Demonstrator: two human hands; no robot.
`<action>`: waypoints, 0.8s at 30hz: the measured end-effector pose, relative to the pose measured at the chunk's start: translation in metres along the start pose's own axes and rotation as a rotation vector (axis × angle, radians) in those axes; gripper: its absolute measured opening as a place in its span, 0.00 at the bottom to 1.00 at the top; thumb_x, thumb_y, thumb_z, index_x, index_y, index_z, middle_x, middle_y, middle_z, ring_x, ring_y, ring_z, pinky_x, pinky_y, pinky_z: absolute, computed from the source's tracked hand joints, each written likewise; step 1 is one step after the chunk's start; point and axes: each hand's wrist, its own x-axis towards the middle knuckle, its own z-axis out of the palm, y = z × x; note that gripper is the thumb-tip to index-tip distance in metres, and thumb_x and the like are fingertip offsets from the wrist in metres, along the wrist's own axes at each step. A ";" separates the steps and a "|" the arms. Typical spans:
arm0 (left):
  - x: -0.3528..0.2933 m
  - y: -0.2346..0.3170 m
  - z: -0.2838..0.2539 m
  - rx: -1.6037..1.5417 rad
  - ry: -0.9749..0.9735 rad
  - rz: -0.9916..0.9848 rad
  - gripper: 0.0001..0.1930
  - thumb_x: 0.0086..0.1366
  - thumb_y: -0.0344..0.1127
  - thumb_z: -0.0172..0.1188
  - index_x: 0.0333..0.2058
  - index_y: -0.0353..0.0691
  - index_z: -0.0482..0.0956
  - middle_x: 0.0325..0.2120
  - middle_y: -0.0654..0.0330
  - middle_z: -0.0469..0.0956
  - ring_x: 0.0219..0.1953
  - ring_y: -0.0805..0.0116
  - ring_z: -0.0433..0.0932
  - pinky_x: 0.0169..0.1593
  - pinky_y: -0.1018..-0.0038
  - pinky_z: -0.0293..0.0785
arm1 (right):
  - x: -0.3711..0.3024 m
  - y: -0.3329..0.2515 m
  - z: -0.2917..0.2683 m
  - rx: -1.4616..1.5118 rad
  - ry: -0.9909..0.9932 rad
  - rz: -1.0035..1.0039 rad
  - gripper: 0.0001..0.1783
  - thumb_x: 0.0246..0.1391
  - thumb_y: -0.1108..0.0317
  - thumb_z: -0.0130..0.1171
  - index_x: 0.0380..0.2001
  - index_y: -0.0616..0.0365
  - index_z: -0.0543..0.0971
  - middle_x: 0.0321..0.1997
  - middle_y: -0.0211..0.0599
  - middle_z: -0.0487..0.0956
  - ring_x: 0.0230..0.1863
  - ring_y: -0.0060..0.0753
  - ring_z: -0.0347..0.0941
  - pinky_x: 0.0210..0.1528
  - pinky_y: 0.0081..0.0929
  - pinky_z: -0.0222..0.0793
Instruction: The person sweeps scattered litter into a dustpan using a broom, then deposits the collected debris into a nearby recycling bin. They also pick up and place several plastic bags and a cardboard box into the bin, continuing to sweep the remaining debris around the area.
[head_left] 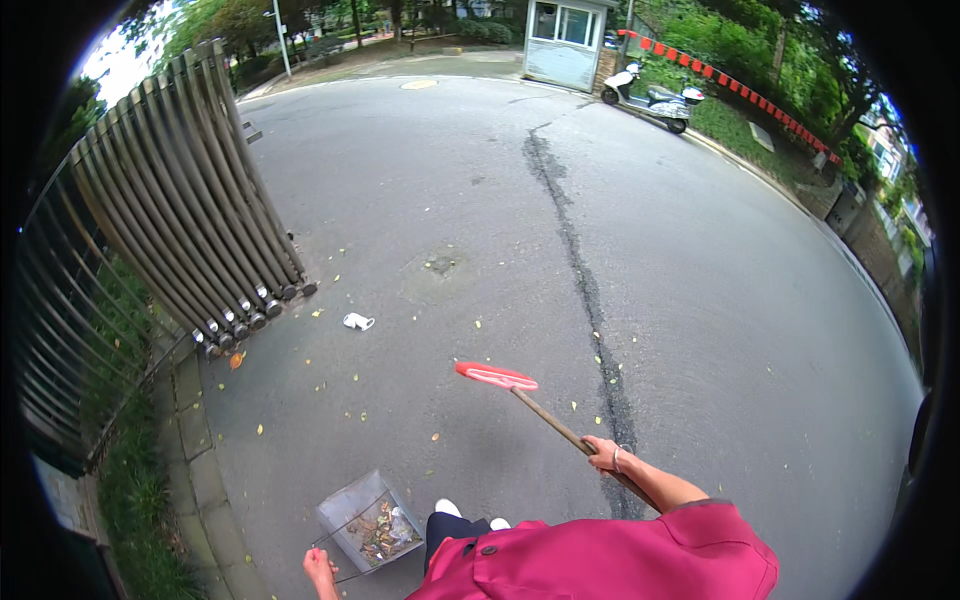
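My right hand [603,454] is closed around the wooden stick of a broom [552,420]. Its red-and-white head [497,377] points forward and left, seemingly just off the ground. At the lower left, the fingers of my left hand [320,570] are curled on the thin handle of a boxy metal dustpan [345,497]. Dry leaves and bits of litter [385,535] lie inside the dustpan, beside my white shoes. Ahead, a crumpled white piece of litter [358,321], its kind unclear, rests on the asphalt.
A folding metal gate [185,190] stands at the left, by a curb [200,470] and grass. Scattered small leaves [363,415] dot the road. Farther off are a booth [565,45], a parked scooter [655,98] and a string of red flags [740,85].
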 end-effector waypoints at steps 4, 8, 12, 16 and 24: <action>0.106 0.062 0.069 0.049 -0.041 0.038 0.03 0.59 0.28 0.53 0.27 0.38 0.69 0.14 0.65 0.66 0.12 0.79 0.65 0.11 0.80 0.66 | 0.127 -0.084 -0.035 -0.005 -0.125 -0.108 0.35 0.46 0.73 0.48 0.60 0.51 0.55 0.21 0.40 0.74 0.16 0.29 0.71 0.17 0.28 0.69; 0.204 0.119 0.145 0.092 -0.066 0.032 0.03 0.58 0.29 0.53 0.27 0.37 0.69 0.14 0.66 0.66 0.12 0.79 0.65 0.12 0.79 0.66 | 0.226 -0.180 -0.044 -0.144 -0.214 -0.119 0.34 0.47 0.72 0.49 0.60 0.54 0.54 0.26 0.42 0.75 0.17 0.30 0.71 0.19 0.32 0.69; 0.288 0.180 0.195 0.066 -0.106 0.108 0.09 0.61 0.37 0.53 0.24 0.42 0.67 0.10 0.69 0.62 0.08 0.79 0.60 0.11 0.79 0.57 | 0.307 -0.266 -0.069 -0.215 -0.222 -0.168 0.35 0.47 0.71 0.51 0.60 0.48 0.56 0.28 0.47 0.75 0.18 0.31 0.71 0.20 0.31 0.70; 0.339 0.277 0.268 0.179 -0.167 0.121 0.16 0.63 0.45 0.52 0.22 0.39 0.69 0.12 0.67 0.66 0.15 0.78 0.65 0.19 0.76 0.61 | 0.399 -0.328 -0.118 -0.249 -0.214 -0.090 0.35 0.46 0.72 0.51 0.60 0.47 0.56 0.29 0.47 0.76 0.19 0.35 0.73 0.20 0.32 0.71; 0.454 0.306 0.367 0.556 -0.124 0.173 0.16 0.64 0.44 0.48 0.33 0.33 0.71 0.29 0.42 0.75 0.35 0.41 0.73 0.37 0.55 0.68 | 0.753 -0.487 -0.120 -0.602 -0.200 -0.248 0.31 0.48 0.72 0.47 0.57 0.52 0.54 0.36 0.61 0.75 0.34 0.57 0.75 0.31 0.46 0.73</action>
